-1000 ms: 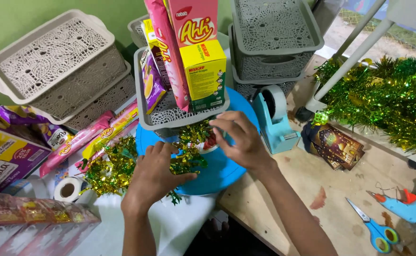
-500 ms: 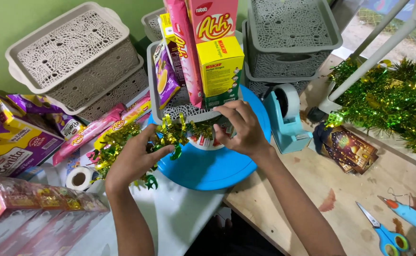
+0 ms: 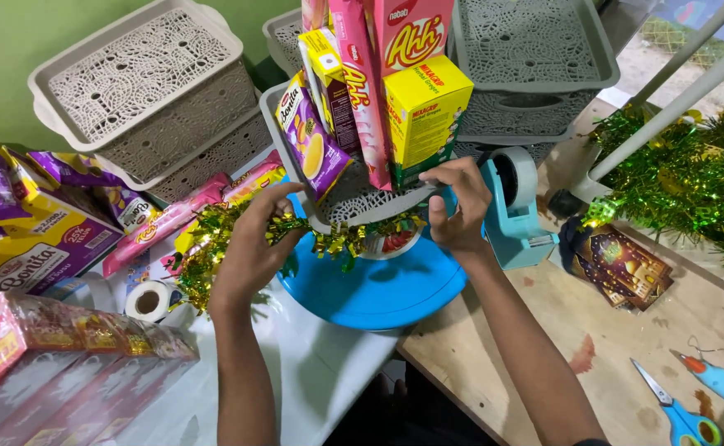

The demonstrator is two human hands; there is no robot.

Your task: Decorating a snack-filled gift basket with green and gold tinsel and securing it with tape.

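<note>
Both hands have slid further along the front rim of the grey perforated plastic basket (image 3: 353,198) since half a second ago, so the green and gold tinsel garland (image 3: 337,235) now runs across more of that edge. Left hand (image 3: 254,244) is curled around the tinsel, pinching it against the rim; right hand (image 3: 459,206) grips the basket's right corner, fingers closed on it. Basket sits on a round blue plastic tray (image 3: 378,285) on the counter (image 3: 502,363) and is stuffed with upright snack boxes (image 3: 424,116), which block whatever's behind. Close by on the right is a light blue tape dispenser (image 3: 515,211), and a white tape roll (image 3: 149,299) lies to the left. More tinsel (image 3: 684,177) is piled far right. Blue-handled scissors (image 3: 676,409) are cut off at the bottom edge. Can't make out how the tinsel is fixed on.
</note>
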